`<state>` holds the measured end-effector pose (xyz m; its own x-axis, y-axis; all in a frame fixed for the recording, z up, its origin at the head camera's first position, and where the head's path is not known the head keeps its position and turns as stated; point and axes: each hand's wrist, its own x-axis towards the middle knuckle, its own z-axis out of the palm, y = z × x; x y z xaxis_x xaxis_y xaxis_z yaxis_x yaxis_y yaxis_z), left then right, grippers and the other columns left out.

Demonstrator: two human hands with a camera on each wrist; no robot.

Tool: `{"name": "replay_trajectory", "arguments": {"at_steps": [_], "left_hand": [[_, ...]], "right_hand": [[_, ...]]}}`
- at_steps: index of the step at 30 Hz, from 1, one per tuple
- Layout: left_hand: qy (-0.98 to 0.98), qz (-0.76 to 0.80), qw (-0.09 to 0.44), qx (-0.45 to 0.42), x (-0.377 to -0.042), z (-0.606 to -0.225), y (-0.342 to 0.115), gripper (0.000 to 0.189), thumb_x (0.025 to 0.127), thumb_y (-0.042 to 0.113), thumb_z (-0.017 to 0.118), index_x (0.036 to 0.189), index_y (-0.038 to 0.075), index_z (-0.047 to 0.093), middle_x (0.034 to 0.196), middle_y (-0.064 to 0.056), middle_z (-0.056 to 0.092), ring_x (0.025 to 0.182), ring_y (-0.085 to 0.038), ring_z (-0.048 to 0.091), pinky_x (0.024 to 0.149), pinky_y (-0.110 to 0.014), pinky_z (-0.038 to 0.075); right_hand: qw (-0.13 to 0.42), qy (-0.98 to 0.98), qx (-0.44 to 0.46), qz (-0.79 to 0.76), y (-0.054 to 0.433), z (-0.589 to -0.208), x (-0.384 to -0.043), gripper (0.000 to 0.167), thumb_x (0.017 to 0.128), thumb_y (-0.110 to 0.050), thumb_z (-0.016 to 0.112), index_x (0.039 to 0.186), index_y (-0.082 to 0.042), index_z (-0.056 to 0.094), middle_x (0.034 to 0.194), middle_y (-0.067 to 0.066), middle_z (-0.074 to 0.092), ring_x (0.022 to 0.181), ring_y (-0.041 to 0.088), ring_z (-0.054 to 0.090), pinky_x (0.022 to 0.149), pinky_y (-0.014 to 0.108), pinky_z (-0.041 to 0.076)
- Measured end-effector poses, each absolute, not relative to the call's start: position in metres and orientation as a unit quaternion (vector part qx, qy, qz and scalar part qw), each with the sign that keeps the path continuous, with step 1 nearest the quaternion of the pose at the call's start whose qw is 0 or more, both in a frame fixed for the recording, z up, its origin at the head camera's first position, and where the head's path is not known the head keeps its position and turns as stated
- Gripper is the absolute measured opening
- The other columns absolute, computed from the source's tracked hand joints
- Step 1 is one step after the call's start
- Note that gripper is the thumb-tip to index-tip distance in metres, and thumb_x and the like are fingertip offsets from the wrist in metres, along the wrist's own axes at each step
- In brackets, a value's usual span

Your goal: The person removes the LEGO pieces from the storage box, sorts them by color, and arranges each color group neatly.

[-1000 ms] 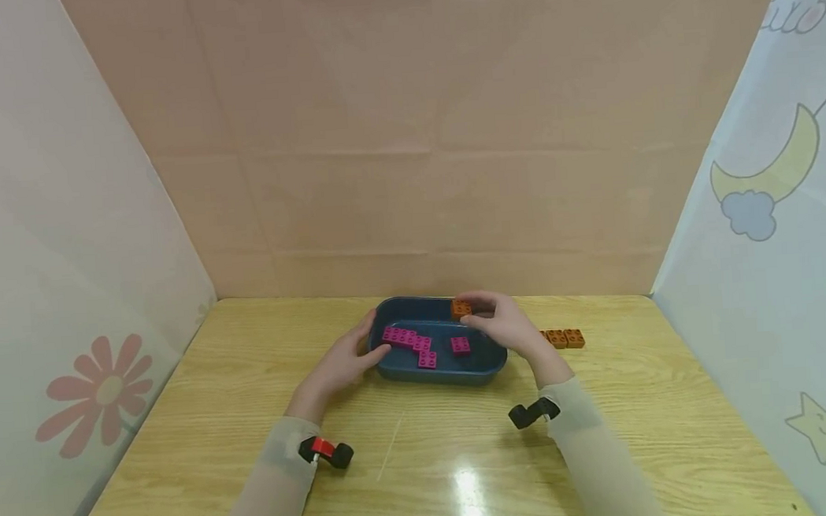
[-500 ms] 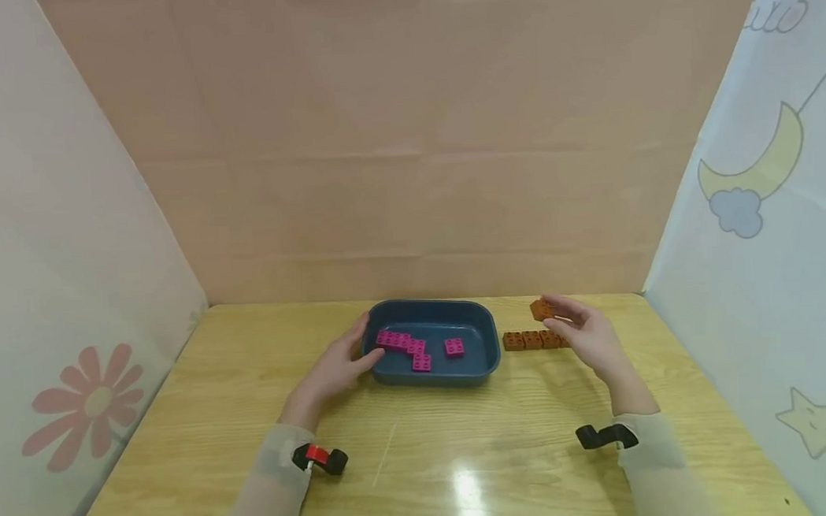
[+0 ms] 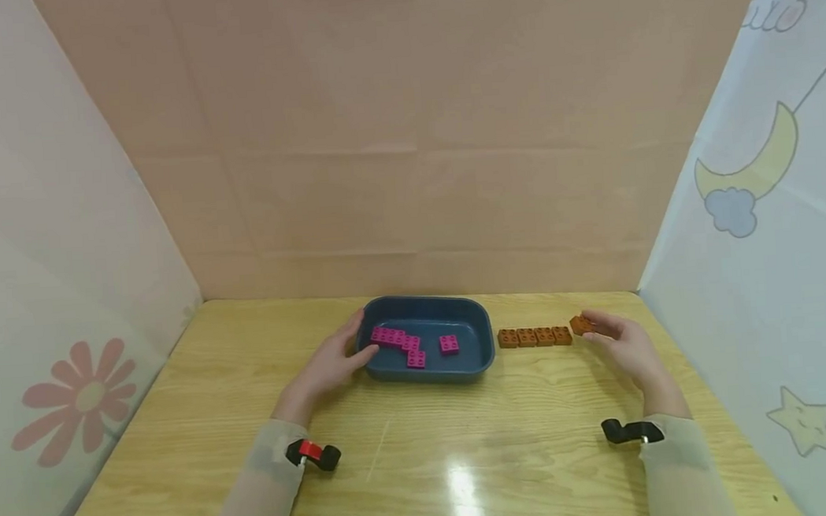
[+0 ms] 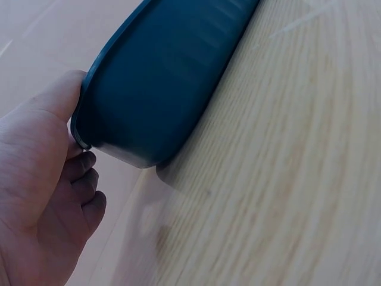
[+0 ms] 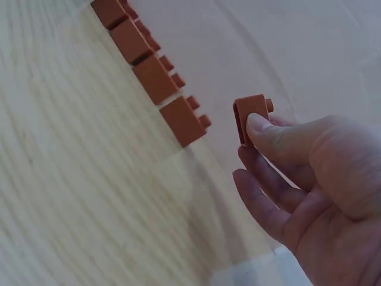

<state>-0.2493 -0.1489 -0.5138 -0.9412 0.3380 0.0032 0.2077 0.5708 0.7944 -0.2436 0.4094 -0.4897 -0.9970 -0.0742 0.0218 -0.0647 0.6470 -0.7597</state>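
"Both hands: what do we see them holding?"

"Left hand (image 3: 326,366) grips the blue tray (image 3: 430,374) at its nine o'clock, thumb over the rim; right hand (image 3: 629,347) pinches one orange brick (image 5: 249,107)."

"Where is that brick?"

"At the tray's three o'clock, just past a row of four orange bricks (image 3: 527,337) on the table (image 3: 411,463). It seems lifted, though our angle is poor."

"Inside the tray?"

"Pink cluster (image 3: 391,337) toward nine o'clock, single pink brick (image 3: 449,344) toward three."
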Motion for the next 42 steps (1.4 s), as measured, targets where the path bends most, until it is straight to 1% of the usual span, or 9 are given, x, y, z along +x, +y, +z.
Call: {"name": "replay_trajectory", "arguments": {"at_steps": [2,6,9,26,29,32,34,39,42], "left_hand": [[0.883,0.437,0.074,0.152,-0.249,-0.514,-0.149,0.089,0.107,0.047,0.065,0.174,0.017,0.014,0.178,-0.001,0.014,0.164,-0.026,0.013,0.131,-0.049,0.015],[0.883,0.439,0.075,0.149,-0.249,-0.514,-0.15,0.089,0.107,0.048,0.065,0.174,0.018,0.014,0.178,0.0,0.014,0.164,-0.026,0.013,0.131,-0.05,0.014],[0.882,0.44,0.076,0.149,-0.25,-0.515,-0.15,0.089,0.107,0.048,0.065,0.174,0.019,0.014,0.179,0.0,0.014,0.164,-0.027,0.013,0.131,-0.051,0.014],[0.882,0.443,0.075,0.14,-0.25,-0.517,-0.148,0.088,0.106,0.048,0.066,0.174,0.021,0.015,0.178,0.003,0.015,0.164,-0.025,0.014,0.131,-0.05,0.015],[0.883,0.443,0.076,0.137,-0.25,-0.517,-0.148,0.088,0.107,0.048,0.065,0.174,0.022,0.015,0.178,0.003,0.015,0.164,-0.025,0.014,0.131,-0.05,0.015],[0.884,0.441,0.074,0.137,-0.249,-0.517,-0.147,0.088,0.107,0.048,0.065,0.174,0.022,0.014,0.178,0.003,0.015,0.164,-0.026,0.014,0.131,-0.051,0.015],[0.884,0.44,0.073,0.138,-0.249,-0.516,-0.147,0.088,0.107,0.048,0.065,0.174,0.022,0.014,0.178,0.002,0.015,0.164,-0.026,0.014,0.131,-0.051,0.015],[0.885,0.44,0.073,0.137,-0.249,-0.516,-0.147,0.088,0.107,0.048,0.065,0.174,0.022,0.015,0.178,0.003,0.015,0.164,-0.025,0.014,0.131,-0.051,0.015],[0.885,0.439,0.074,0.136,-0.249,-0.516,-0.147,0.088,0.107,0.048,0.065,0.174,0.022,0.015,0.178,0.003,0.015,0.164,-0.025,0.013,0.131,-0.051,0.015]], "right_hand": [[0.013,0.906,-0.03,-0.422,0.413,-0.494,-0.244,0.06,0.111,-0.027,0.064,0.162,-0.001,0.045,0.159,0.027,0.049,0.144,0.049,0.048,0.104,0.032,0.05],[0.017,0.901,-0.019,-0.432,0.42,-0.504,-0.247,0.059,0.11,-0.023,0.065,0.16,0.002,0.046,0.158,0.029,0.049,0.142,0.049,0.049,0.094,0.008,0.044],[0.019,0.903,-0.016,-0.43,0.423,-0.508,-0.248,0.058,0.109,-0.023,0.067,0.158,0.002,0.049,0.156,0.029,0.051,0.141,0.048,0.051,0.089,0.003,0.039],[0.036,0.908,-0.018,-0.417,0.422,-0.514,-0.255,0.058,0.109,-0.023,0.067,0.159,0.0,0.049,0.156,0.029,0.051,0.14,0.048,0.051,0.089,0.013,0.045],[0.035,0.91,-0.018,-0.414,0.421,-0.514,-0.255,0.058,0.109,-0.023,0.067,0.159,-0.001,0.049,0.155,0.03,0.052,0.139,0.048,0.052,0.098,0.028,0.05],[0.032,0.911,-0.018,-0.411,0.419,-0.514,-0.256,0.057,0.109,-0.021,0.067,0.159,-0.001,0.05,0.154,0.03,0.053,0.138,0.048,0.052,0.106,0.048,0.049],[0.032,0.911,-0.019,-0.411,0.419,-0.514,-0.256,0.056,0.109,-0.02,0.067,0.159,-0.001,0.05,0.154,0.031,0.052,0.138,0.049,0.052,0.107,0.054,0.047],[0.033,0.91,-0.016,-0.412,0.419,-0.514,-0.256,0.055,0.108,-0.019,0.067,0.159,-0.002,0.051,0.154,0.03,0.054,0.138,0.048,0.053,0.103,0.042,0.05],[0.033,0.91,-0.017,-0.413,0.419,-0.515,-0.256,0.055,0.108,-0.018,0.067,0.158,-0.002,0.051,0.153,0.03,0.054,0.138,0.048,0.053,0.104,0.043,0.049]]}}
